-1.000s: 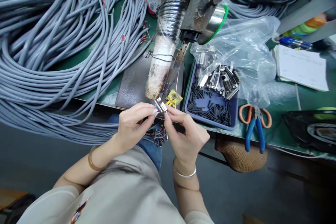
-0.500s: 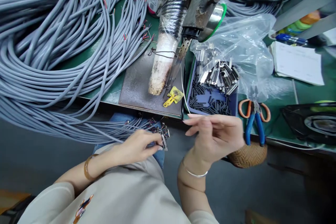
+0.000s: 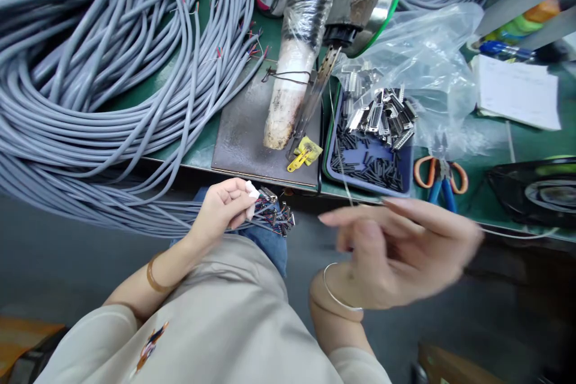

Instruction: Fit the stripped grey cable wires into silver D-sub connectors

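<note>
1. Head view: the left hand is near the middle, above the person's lap, with its thumb and fingers drawn narrowly together and white coverings on the fingertips; whether anything is pinched between them I cannot tell.
2. Just beside and behind those fingertips, to the right, lie the wired connectors in a cluster over the blue-clad leg, at the ends of grey cables that come in from the left.
3. On the right, the right hand is well apart from the left one, off the near edge of the green table. It is blurred, its fingers bent and partly spread; a thin wire runs down to them, but I cannot tell how firmly they grip it.
4. Farther back at centre, a plastic-wrapped hose and a metal rod slant down over a brown board, where a yellow piece lies at the near right.
5. Right of the board, a blue tray holds black tubes and, farther back, metal connector parts, with a clear bag beside them.
6. Orange and blue tool handles show right of the tray, partly behind the right hand.
</note>
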Demonstrator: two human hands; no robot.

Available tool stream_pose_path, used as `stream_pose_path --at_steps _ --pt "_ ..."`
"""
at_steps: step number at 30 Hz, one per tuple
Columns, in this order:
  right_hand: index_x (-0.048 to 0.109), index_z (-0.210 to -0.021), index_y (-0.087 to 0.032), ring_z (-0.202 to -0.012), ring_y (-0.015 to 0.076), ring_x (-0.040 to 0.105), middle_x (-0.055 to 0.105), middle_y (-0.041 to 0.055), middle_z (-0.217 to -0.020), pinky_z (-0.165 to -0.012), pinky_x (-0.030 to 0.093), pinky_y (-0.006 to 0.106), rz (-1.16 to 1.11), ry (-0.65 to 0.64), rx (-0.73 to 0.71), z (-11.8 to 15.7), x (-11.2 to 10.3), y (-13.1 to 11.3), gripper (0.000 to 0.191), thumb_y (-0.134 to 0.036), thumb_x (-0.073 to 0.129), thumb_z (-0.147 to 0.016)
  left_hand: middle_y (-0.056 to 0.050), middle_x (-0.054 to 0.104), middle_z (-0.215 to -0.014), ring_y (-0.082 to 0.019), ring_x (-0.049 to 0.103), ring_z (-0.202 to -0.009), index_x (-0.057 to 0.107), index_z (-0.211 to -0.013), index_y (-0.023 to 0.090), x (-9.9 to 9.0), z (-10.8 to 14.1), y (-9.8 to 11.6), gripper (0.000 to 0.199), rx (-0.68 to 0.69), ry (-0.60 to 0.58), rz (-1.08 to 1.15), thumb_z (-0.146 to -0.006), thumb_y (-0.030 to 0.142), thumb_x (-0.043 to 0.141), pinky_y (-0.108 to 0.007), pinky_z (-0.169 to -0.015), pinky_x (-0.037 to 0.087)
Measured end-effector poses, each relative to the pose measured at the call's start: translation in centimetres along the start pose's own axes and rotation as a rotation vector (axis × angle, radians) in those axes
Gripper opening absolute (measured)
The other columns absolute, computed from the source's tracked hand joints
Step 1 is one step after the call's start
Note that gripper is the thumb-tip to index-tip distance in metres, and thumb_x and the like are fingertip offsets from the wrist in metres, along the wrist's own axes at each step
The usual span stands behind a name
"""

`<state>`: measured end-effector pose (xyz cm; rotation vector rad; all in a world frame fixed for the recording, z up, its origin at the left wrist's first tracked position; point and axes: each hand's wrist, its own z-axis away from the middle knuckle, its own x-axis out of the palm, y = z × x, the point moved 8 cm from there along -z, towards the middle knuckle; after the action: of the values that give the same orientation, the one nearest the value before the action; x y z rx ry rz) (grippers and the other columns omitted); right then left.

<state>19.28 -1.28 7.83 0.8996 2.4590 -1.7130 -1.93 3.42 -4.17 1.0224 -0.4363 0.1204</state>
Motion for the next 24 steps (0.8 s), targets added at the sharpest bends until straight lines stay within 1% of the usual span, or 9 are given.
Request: stream_pose_path --at_steps 1,2,4,7,10,14,16,20,24 --pt "0.062 -0.115 -0.033 -0.055 0.0139 0.071 0.079 -0.0044 -0.083 -0.046 0.054 0.027 -0.012 -0.019 -0.006 0.0 1.5 -0.1 0.018 -0.026 0.064 -0.099 0.003 0.062 -0.054 -0.003 0.034 -0.035 0.063 -0.079 0.016 0.1 -0.1 0.1 0.038 -0.004 -0.009 0.008 -0.074 0.046 0.085 -0.018 -0.037 0.021" --pt "0.065 -0.109 -0.030 -0.063 0.0148 0.076 0.080 -0.0033 -0.087 -0.056 0.060 0.028 0.018 -0.083 -0.038 0.1 3.1 -0.2 0.015 -0.021 0.067 -0.097 0.003 0.063 -0.054 -0.002 0.034 -0.035 0.063 -0.079 0.016 0.2 -0.1 0.2 0.038 -0.006 -0.017 0.014 -0.074 0.046 0.086 -0.018 -0.037 0.021" --pt "0.069 -0.098 -0.026 -0.082 0.0181 0.080 0.082 -0.0004 -0.093 -0.072 0.066 0.031 0.082 -0.196 -0.128 0.1 5.1 -0.2 0.012 -0.016 0.071 -0.093 0.003 0.063 -0.054 -0.003 0.035 -0.034 0.063 -0.079 0.016 0.4 -0.2 0.4 0.039 -0.007 -0.033 0.023 -0.073 0.046 0.086 -0.018 -0.037 0.022" --pt "0.069 -0.092 -0.025 -0.093 0.0190 0.081 0.083 0.0025 -0.103 -0.081 0.066 0.032 0.109 -0.346 -0.204 0.5 6.5 0.3 0.011 -0.014 0.071 -0.092 0.003 0.063 -0.053 -0.003 0.035 -0.034 0.062 -0.080 0.017 0.8 -0.3 0.6 0.041 -0.006 -0.064 0.027 -0.072 0.048 0.087 -0.018 -0.035 0.022" --pt "0.068 -0.092 -0.024 -0.090 0.0170 0.080 0.083 0.0026 -0.103 -0.079 0.066 0.029 0.100 -0.366 -0.168 0.7 6.9 1.2 0.010 -0.014 0.070 -0.093 0.004 0.063 -0.055 -0.003 0.038 -0.036 0.063 -0.083 0.016 1.0 -0.3 1.0 0.038 0.038 -0.064 -0.019 -0.074 0.045 0.086 -0.017 -0.035 0.025" --pt "0.066 -0.091 -0.023 -0.083 0.0146 0.078 0.081 0.0017 -0.094 -0.073 0.064 0.026 0.004 -0.329 -0.082 0.7 7.2 2.0 0.008 -0.016 0.068 -0.094 0.001 0.066 -0.064 -0.005 0.052 -0.050 0.070 -0.086 0.014 1.0 0.1 1.9 0.027 0.193 0.018 -0.128 -0.074 0.031 0.086 -0.016 -0.046 0.041" --pt "0.065 -0.090 -0.023 -0.082 0.0136 0.077 0.079 0.0010 -0.091 -0.071 0.063 0.025 -0.044 -0.327 -0.043 0.7 7.3 2.3 0.008 -0.017 0.068 -0.094 -0.001 0.067 -0.066 -0.007 0.056 -0.054 0.072 -0.084 0.013 1.0 0.3 2.2 0.022 0.259 0.054 -0.183 -0.074 0.028 0.084 -0.017 -0.051 0.046" --pt "0.063 -0.088 -0.023 -0.080 0.0142 0.077 0.079 0.0022 -0.093 -0.071 0.063 0.026 -0.050 -0.332 0.010 0.6 7.3 2.9 0.009 -0.018 0.067 -0.095 -0.002 0.069 -0.065 -0.009 0.059 -0.055 0.075 -0.084 0.014 0.9 0.4 2.4 0.014 0.348 0.094 -0.274 -0.079 0.026 0.079 -0.020 -0.052 0.047" --pt "0.064 -0.086 -0.023 -0.085 0.0150 0.078 0.081 0.0021 -0.095 -0.077 0.063 0.028 -0.042 -0.343 -0.053 0.5 6.9 2.7 0.011 -0.015 0.070 -0.092 -0.005 0.074 -0.071 -0.011 0.062 -0.057 0.078 -0.084 0.014 1.0 0.5 2.9 0.009 0.437 0.101 -0.349 -0.083 0.022 0.076 -0.021 -0.052 0.048"
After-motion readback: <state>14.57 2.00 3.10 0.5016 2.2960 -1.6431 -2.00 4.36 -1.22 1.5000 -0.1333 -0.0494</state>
